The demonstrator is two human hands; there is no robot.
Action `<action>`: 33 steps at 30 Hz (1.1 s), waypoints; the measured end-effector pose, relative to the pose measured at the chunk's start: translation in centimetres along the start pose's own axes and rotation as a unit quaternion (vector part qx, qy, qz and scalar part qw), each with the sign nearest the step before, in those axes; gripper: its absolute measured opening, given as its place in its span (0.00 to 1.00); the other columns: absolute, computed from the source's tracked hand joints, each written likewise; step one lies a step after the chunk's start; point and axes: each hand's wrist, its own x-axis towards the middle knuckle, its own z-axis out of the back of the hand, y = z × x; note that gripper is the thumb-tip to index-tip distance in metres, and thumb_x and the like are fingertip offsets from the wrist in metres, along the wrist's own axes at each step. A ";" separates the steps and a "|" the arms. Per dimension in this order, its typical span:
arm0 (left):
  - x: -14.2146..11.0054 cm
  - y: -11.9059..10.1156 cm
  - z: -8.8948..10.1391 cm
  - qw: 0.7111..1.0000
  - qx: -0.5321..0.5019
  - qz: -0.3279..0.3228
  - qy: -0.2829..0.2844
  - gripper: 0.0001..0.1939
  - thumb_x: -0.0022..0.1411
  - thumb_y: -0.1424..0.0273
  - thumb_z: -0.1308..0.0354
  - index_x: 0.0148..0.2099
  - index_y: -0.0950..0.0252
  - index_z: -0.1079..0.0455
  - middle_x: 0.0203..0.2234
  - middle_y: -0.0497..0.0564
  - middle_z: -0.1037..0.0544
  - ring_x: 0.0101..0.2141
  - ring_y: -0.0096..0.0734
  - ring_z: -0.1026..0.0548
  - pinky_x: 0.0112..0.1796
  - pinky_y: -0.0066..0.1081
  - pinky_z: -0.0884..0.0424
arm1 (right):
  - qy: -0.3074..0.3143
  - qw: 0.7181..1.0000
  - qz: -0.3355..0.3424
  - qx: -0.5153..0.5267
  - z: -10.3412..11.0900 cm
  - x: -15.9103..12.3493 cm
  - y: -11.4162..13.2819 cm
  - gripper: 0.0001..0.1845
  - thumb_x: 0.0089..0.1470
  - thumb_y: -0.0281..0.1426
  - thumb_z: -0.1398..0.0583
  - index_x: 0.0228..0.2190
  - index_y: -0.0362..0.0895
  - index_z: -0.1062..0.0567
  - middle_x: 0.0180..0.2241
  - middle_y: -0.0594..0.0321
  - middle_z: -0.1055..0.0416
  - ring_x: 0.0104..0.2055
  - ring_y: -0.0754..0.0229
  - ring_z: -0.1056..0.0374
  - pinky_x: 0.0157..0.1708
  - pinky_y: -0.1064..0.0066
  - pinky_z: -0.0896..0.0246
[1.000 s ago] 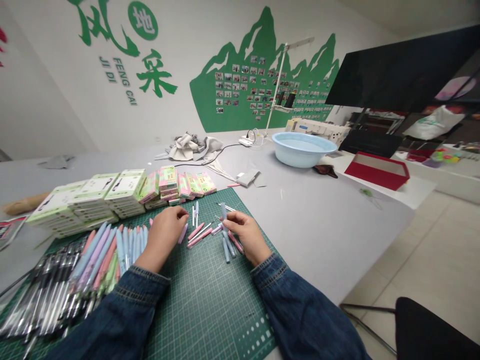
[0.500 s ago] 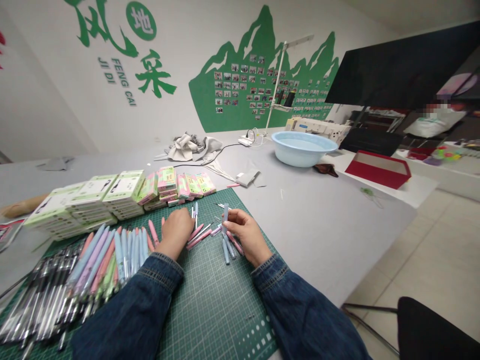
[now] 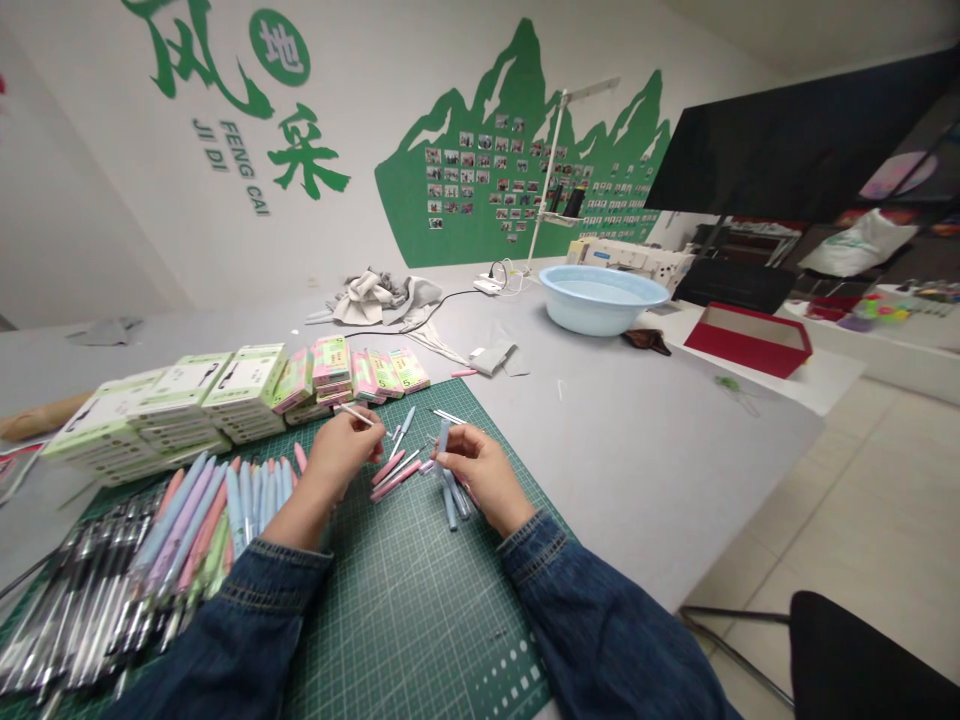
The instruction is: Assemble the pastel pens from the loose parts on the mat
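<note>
Fingers (image 3: 448, 459) of the right hand (image 3: 486, 478) partly hide blue tube (image 3: 444, 436)

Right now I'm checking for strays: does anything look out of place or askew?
A pink stick lies apart on the grey table, beyond the green mat that holds similar pink pieces. No spill shows.

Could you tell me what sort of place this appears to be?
Probably a small workshop: a white sewing machine stands beyond the basin, pens lie in rows on a green cutting mat, and small cartons are stacked beside them.
</note>
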 end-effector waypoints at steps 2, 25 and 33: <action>-1.1 -1.2 0.4 0.985 -0.162 -0.040 0.049 0.13 0.53 0.60 0.42 0.34 0.64 0.31 0.23 0.49 0.27 0.26 0.33 0.27 0.29 0.34 0.29 | 0.004 0.998 0.019 -0.051 -0.1 -0.1 -0.1 0.10 0.43 0.27 0.37 0.32 0.45 0.26 0.31 0.64 0.26 0.34 0.59 0.31 0.39 0.66 0.38; -2.7 -5.2 -0.6 0.986 -0.036 -0.163 0.020 0.14 0.59 0.59 0.47 0.35 0.64 0.27 0.23 0.46 0.27 0.23 0.26 0.33 0.25 0.26 0.39 | 0.045 0.994 0.053 -0.089 -0.7 -0.5 -0.2 0.13 0.45 0.27 0.38 0.37 0.46 0.25 0.33 0.64 0.26 0.36 0.59 0.30 0.39 0.66 0.37; -2.5 -4.5 -0.8 0.981 -0.139 -0.133 0.032 0.10 0.56 0.62 0.44 0.33 0.64 0.31 0.19 0.44 0.30 0.17 0.21 0.37 0.19 0.23 0.42 | 0.082 0.996 0.018 0.008 -0.7 -0.5 0.2 0.12 0.43 0.28 0.35 0.35 0.43 0.24 0.33 0.62 0.24 0.36 0.59 0.30 0.40 0.67 0.37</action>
